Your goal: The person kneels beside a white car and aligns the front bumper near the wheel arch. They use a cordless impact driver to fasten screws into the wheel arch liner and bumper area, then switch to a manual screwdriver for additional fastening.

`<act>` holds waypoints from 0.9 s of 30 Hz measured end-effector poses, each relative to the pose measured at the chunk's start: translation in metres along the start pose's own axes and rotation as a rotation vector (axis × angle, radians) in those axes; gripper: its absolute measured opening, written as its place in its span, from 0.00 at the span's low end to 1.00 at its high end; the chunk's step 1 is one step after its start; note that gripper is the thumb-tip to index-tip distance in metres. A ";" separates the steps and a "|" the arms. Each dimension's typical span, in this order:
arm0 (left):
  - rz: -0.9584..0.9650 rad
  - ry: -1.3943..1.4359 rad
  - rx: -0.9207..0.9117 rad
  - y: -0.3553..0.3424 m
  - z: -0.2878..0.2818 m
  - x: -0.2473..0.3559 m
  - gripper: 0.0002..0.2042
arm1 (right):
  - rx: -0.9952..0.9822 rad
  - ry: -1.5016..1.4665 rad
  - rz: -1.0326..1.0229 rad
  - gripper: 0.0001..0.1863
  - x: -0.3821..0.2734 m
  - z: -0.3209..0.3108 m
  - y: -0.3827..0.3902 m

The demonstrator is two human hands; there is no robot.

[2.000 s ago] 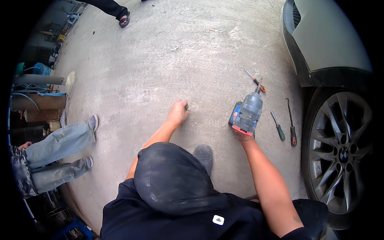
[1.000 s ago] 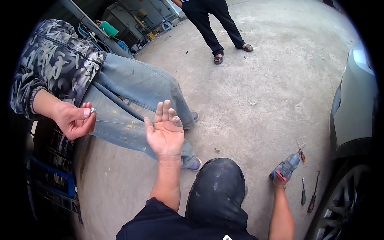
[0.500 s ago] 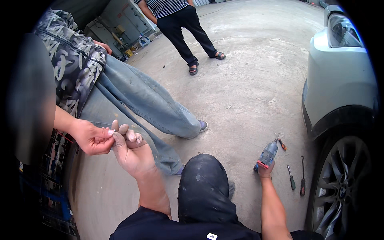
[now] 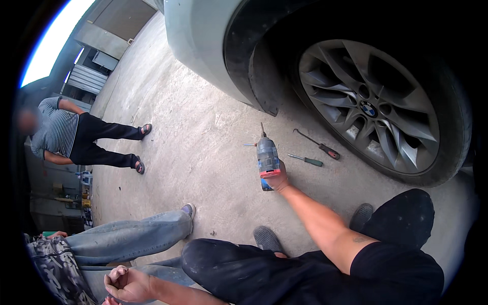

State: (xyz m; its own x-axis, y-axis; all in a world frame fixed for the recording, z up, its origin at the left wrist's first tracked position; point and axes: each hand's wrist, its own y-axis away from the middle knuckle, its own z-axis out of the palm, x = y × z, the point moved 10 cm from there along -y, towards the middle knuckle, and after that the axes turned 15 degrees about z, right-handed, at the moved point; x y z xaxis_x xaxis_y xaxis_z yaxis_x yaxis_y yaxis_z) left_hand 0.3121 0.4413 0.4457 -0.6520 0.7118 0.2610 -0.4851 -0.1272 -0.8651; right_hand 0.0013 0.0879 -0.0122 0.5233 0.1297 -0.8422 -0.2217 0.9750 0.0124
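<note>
My right hand (image 4: 277, 179) grips a cordless drill (image 4: 268, 155) by its handle, its bit pointing away from me toward the car. Down at the lower left, my left hand (image 4: 133, 285) is closed, fingers curled against the thumb; whatever they pinch is too small to make out. Just below it, at the picture's edge, part of another person's hand (image 4: 111, 301) shows. On the concrete right of the drill lie a green-handled screwdriver (image 4: 311, 161) and a hook tool (image 4: 329, 151) with a red and black handle. A thin shaft (image 4: 249, 144) pokes out left of the drill.
A light-coloured car's bumper (image 4: 201, 38) and spoked wheel (image 4: 394, 109) fill the upper right. Someone in faded jeans (image 4: 127, 236) stands close on my left. Farther off, a person in a striped shirt (image 4: 58, 127) stands on the concrete floor (image 4: 168, 147).
My view has swung right toward the car, whose wheel now shows much more. My left hand appears lower, and the other person's hand is mostly out of view. The drill stays in my right hand.
</note>
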 end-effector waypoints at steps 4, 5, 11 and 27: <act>-0.676 0.365 -0.436 0.080 0.138 -0.104 0.20 | 0.085 0.356 0.040 0.17 -0.030 0.006 0.011; -0.809 0.300 -0.610 0.128 0.177 -0.126 0.19 | 0.074 0.299 0.050 0.18 -0.026 0.002 0.011; -1.264 -0.163 -1.246 0.335 0.251 -0.233 0.17 | -0.135 0.074 0.184 0.23 -0.033 0.033 0.017; -1.649 0.418 -0.594 0.435 0.312 -0.210 0.22 | -0.104 0.536 0.000 0.16 -0.118 -0.002 0.028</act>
State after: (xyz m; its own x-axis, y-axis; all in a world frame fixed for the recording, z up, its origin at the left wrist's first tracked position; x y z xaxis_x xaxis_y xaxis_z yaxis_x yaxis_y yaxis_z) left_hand 0.0557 0.0214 0.1478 0.4555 -0.0431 0.8892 -0.1018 0.9898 0.1001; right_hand -0.0681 0.0993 0.0862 0.0361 -0.0067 -0.9993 -0.3162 0.9485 -0.0178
